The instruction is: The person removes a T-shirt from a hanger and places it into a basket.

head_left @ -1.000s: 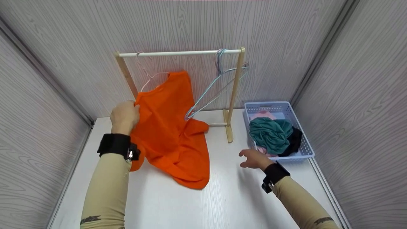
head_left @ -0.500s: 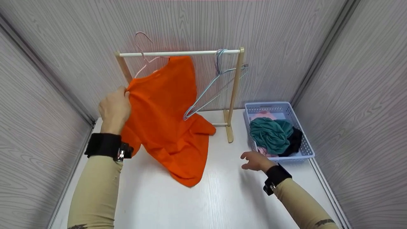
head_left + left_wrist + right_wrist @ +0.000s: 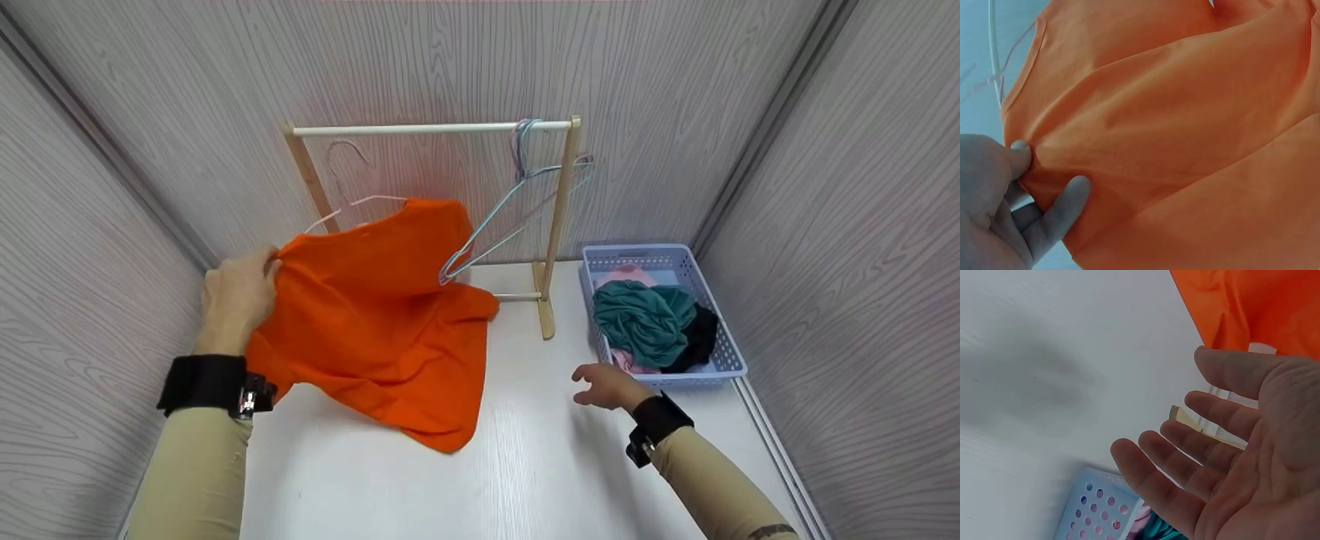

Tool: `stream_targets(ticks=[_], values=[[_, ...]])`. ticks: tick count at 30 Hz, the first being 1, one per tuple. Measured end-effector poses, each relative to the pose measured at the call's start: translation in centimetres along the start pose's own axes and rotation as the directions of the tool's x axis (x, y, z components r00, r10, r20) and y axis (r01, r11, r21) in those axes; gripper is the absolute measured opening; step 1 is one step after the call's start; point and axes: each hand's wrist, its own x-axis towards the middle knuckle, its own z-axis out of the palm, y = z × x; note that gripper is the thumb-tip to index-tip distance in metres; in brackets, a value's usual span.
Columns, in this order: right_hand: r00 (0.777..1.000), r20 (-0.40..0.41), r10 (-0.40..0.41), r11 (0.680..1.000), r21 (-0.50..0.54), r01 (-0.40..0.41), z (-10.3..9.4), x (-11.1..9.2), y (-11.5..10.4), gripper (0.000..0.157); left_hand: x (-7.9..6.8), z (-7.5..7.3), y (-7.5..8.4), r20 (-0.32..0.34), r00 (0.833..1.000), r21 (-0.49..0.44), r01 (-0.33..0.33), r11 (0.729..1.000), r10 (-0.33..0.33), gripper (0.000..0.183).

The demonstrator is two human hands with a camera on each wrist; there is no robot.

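Note:
An orange T-shirt (image 3: 375, 315) spreads across the left half of the head view, with a pink hanger (image 3: 379, 198) in its neckline. The hanger's hook stands below the rack's top rail, off it. My left hand (image 3: 236, 300) pinches the shirt at its left shoulder; the left wrist view shows thumb and fingers on the orange cloth (image 3: 1145, 135). At the front left of a pale blue basket (image 3: 664, 380), my right hand (image 3: 609, 386) hovers with relaxed fingers (image 3: 1140, 464) and holds nothing.
A small rack with a white top rail (image 3: 405, 129) and wooden legs stands at the back. Several thin hangers (image 3: 491, 217) hang at its right end, near the shirt. Teal cloth (image 3: 645, 322), black cloth (image 3: 701, 337) and pink cloth (image 3: 626, 276) lie in the basket.
The hanger's hook has risen off the rail, then come down below it. My left hand has moved left with the shirt, first up, then down. My right hand has barely moved.

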Motion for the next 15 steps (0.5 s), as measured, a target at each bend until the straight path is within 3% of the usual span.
stream_targets(ticks=[6, 9, 15], values=[[0.998, 0.032, 0.052, 0.998, 0.036, -0.053, 0.5, -0.3, 0.7, 0.037, -1.6, 1.8, -3.4, 0.032, 0.997, -0.014, -0.071, 0.997, 0.072, 0.025], [0.999, 0.018, 0.036, 0.999, 0.032, -0.037, 0.4, -0.4, 0.9, 0.035, -2.4, 2.1, -4.9, 0.054, 0.993, -0.03, -0.099, 0.995, 0.1, 0.022], [1.0, -0.014, -0.003, 1.0, -0.012, 0.003, -0.5, -0.5, 0.7, 0.034, -3.2, 1.9, -6.2, 0.104, 0.978, -0.05, -0.177, 0.983, 0.181, 0.02]])
